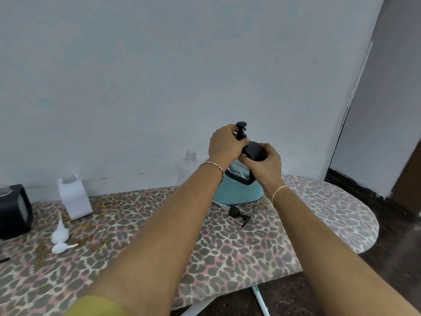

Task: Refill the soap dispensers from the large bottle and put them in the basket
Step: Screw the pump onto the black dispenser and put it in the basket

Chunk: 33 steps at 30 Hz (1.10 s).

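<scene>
Both hands hold a black soap dispenser (254, 150) in the air above the teal basket (239, 193). My left hand (225, 144) grips its black pump head at the top. My right hand (265, 165) wraps the dispenser's body from below. Something dark with a clear patterned face lies in the basket, partly hidden by my hands. A white dispenser (74, 197) without its pump stands at the back left. A clear open bottle (189, 166) stands by the wall. A loose black pump (239, 215) lies in front of the basket. White pumps (60, 236) lie at the left.
A leopard-print cloth covers the table (227, 247), whose rounded end is at the right. A black dispenser (13, 210) stands at the far left edge. A pale wall rises behind the table. Dark floor shows at the right and below.
</scene>
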### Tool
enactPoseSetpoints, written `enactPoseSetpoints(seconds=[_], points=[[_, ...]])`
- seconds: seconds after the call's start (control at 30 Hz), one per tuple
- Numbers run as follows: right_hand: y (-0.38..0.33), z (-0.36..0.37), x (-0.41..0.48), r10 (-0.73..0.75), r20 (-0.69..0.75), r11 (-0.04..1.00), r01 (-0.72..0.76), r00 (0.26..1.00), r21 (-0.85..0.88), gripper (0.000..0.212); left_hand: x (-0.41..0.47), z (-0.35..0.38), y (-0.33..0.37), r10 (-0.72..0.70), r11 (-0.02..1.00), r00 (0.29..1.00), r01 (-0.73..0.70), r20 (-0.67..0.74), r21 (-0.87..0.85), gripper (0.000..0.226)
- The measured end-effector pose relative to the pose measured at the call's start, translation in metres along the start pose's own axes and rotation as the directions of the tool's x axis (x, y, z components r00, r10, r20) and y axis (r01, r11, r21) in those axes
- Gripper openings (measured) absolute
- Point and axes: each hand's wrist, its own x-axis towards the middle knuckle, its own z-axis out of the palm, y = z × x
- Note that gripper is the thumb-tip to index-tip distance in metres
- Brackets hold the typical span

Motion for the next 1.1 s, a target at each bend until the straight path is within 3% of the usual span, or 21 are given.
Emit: enactPoseSetpoints(seconds=[0.2, 0.43, 0.63, 0.87, 1.1], points=[[0.03, -0.007, 0.026, 0.004, 0.05, 0.99, 0.003, 0.999, -0.14, 0.048, 0.029, 0.033, -0.017, 0.034, 0.999, 0.998, -0.032, 0.054, -0.027, 0.028], [0.062, -0.007, 0.042, -0.046, -0.012, 0.929, 0.039, 0.999, -0.367, 0.051, 0.049, 0.07, -0.04, 0.0, 0.999, 0.991, 0.007, 0.134, -0.052, 0.028], [0.082, -0.003, 0.047, -0.074, -0.068, 0.78, 0.016, 0.995, -0.625, 0.046, 0.049, 0.098, -0.059, -0.081, 0.99, 0.983, 0.099, 0.168, -0.104, 0.026], [0.092, 0.0, 0.045, -0.084, -0.111, 0.681, -0.024, 0.99, -0.732, 0.041, 0.048, 0.11, -0.068, -0.101, 0.989, 0.974, 0.121, 0.205, -0.089, 0.028], [0.092, 0.001, 0.046, 0.01, -0.119, 0.629, -0.099, 0.993, -0.771, 0.044, 0.044, 0.108, -0.072, -0.122, 0.989, 0.94, 0.142, 0.319, -0.039, 0.037]])
